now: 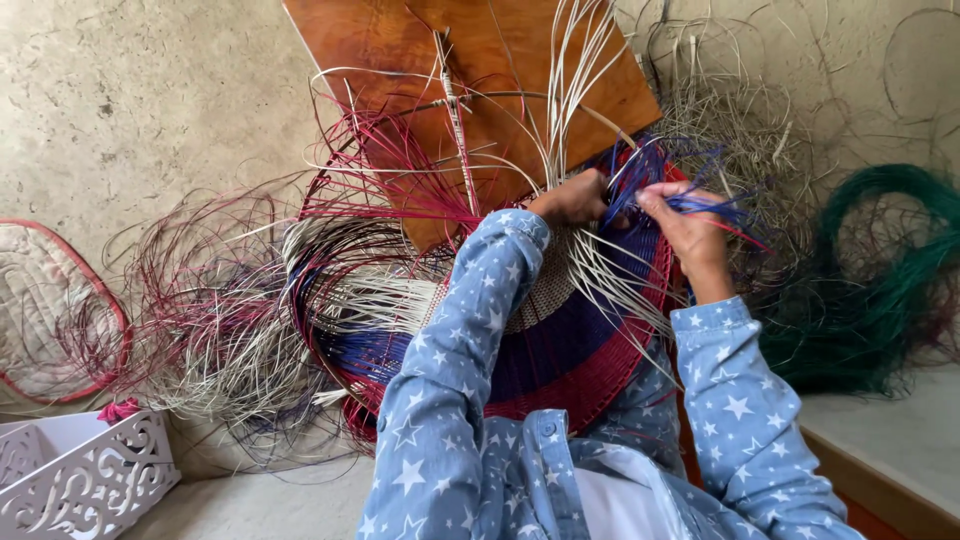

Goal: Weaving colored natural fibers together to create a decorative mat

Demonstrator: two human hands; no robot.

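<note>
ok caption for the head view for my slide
Both hands work blue strands into a round woven piece of cream, blue and red: left hand, right hand pinching strands.

Setting: an informal craft workspace for basket weaving, most likely a corner of a home rather than a factory floor. Evidence: rough, unpainted plaster wall [150, 100] fills the upper left of the frame. Loose bundles of dyed cane strands [210, 320], red, natural and blue, lie heaped at centre left; a coil of green cane [880, 280] sits at right. A wooden board [480, 70] leans against the wall at top centre. Domestic items: a white fretwork box [85, 480] at lower left and a quilted mat with red edging [45, 300] at far left. Bare concrete-like ledge [900, 440] at lower right.
</note>
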